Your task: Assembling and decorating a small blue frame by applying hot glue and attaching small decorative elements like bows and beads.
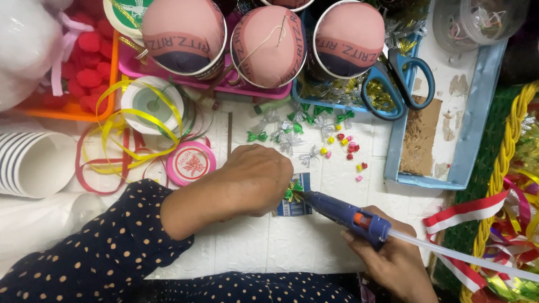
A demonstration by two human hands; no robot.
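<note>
At the centre of the frame the left hand [255, 177], coming out of a dark sleeve with orange dots [106, 247], is curled knuckles-up and pinches a small green and gold foil bow [292, 191] at its fingertips. The bow sits just above a small blue and white card [295, 206] lying on the white bench [281, 244]. The right hand [393, 255], lower right, is closed around the grip of a blue glue gun [342, 212], whose nozzle touches the bow. A clear glue stick [466, 257] juts from the back of the gun toward the right edge.

Just above the hands, tiny bows in green and silver [292, 132] and small red, yellow and pink beads [348, 151] are scattered on the bench. To their left lie a pink ribbon spool [191, 163] and a white spool [151, 104] with loose yellow and red ribbon curling around them. A stack of white paper cups [33, 163] lies on its side at the left edge.

Across the top stand three paper cups capped with pink domes [269, 45]; the middle one has a needle and thread stuck in it. Blue-handled scissors [396, 84] rest on a light blue tray [477, 112] at upper right. An orange tray of red pom-poms [84, 73] fills the upper left. A yellow-rimmed basket with red and white ribbon [499, 168] occupies the right edge.
</note>
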